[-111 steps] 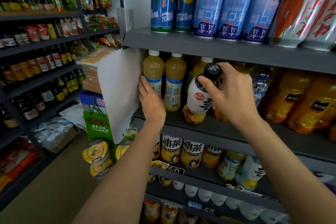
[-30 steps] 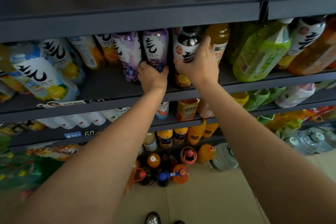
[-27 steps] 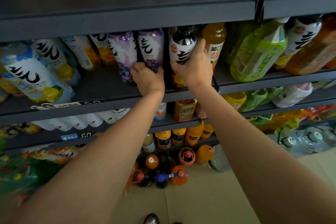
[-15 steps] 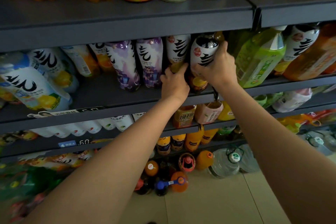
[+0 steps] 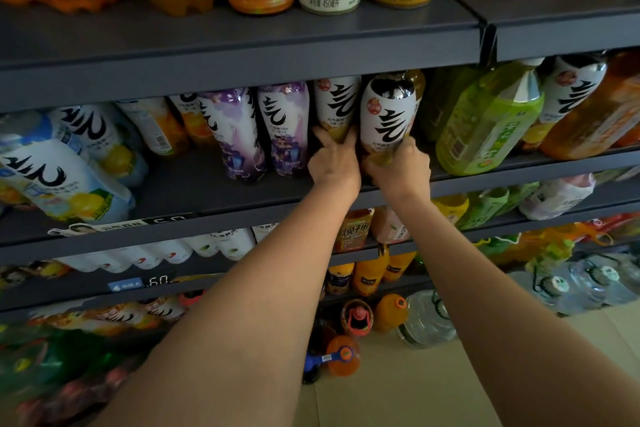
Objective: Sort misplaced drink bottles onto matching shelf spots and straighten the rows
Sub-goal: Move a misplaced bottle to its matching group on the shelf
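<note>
On the dark grey shelf, two white bottles with bold black brush strokes and a small red round badge stand side by side, yellow-orange at the base. Left of them, two purple-and-white bottles carry the same black strokes, and toward the shelf's right end leans a lime-green bottle. Toward the shelf's left edge lie blue-and-white bottles with yellow lemon prints.

Both hands grip adjacent white-labelled bottles on the grey shelf: left hand one bottle, right hand another.
</note>
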Available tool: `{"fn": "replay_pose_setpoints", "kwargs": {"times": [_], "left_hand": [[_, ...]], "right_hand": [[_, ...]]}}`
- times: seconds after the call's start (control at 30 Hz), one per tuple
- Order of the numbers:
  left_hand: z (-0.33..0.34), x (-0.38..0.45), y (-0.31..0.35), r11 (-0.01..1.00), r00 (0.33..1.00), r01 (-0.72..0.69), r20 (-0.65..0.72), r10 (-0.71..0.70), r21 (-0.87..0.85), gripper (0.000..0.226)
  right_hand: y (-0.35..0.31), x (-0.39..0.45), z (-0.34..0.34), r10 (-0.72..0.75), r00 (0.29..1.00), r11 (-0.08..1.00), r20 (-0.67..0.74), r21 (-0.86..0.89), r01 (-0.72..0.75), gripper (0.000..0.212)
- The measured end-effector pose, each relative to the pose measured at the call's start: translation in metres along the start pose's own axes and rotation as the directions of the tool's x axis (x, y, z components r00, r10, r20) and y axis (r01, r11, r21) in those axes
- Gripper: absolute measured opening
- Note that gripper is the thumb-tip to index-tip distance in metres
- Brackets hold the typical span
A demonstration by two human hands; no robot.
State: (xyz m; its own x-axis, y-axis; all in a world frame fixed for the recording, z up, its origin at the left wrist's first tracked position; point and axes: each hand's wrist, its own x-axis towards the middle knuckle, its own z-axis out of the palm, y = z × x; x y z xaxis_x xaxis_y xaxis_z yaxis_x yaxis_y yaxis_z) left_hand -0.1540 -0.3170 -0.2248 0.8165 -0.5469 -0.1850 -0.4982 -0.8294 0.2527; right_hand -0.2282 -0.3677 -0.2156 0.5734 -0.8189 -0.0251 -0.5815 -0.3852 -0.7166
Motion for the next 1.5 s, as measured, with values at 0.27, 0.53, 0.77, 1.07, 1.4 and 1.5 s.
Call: {"fn": "replay_pose_setpoints", "kwargs": {"times": [0.27,0.53,0.77,1.07,1.4,1.5], "left_hand": [[0.022,0.002,-0.006,0.983,0.981,-0.054,-0.194,0.019,-0.176,0.072],[0.028,-0.02,-0.014,0.985,0.965,-0.033,-0.262,-0.012,-0.167,0.07],[0.015,-0.035,-0.017,0.988,0.975,-0.03,-0.224,-0.005,-0.154,0.06],[0.003,-0.051,-0.023,0.991,0.948,-0.071,-0.318,0.032,-0.111,0.052],[0.03,-0.031,-0.003,0.962,0.937,-0.271,-0.234,0.26,-0.017,0.069],[0.033,-0.023,-0.007,0.958,0.932,-0.281,-0.222,0.286,0.056,0.075]], "right_hand": [[0.011,0.006,0.011,-0.076,0.997,0.997,-0.019,-0.012,0.076,0.044],[0.009,0.008,0.019,-0.089,0.996,0.996,-0.023,0.012,0.09,0.042],[0.005,0.018,0.025,-0.086,0.996,0.996,-0.025,0.037,0.087,0.042],[0.018,0.032,0.021,-0.151,0.988,0.987,-0.012,0.059,0.151,0.041],[0.032,0.086,-0.006,-0.098,0.995,0.96,0.02,0.265,0.089,0.089],[0.031,0.098,0.003,-0.1,0.994,0.939,0.05,0.335,0.077,0.089]]}}
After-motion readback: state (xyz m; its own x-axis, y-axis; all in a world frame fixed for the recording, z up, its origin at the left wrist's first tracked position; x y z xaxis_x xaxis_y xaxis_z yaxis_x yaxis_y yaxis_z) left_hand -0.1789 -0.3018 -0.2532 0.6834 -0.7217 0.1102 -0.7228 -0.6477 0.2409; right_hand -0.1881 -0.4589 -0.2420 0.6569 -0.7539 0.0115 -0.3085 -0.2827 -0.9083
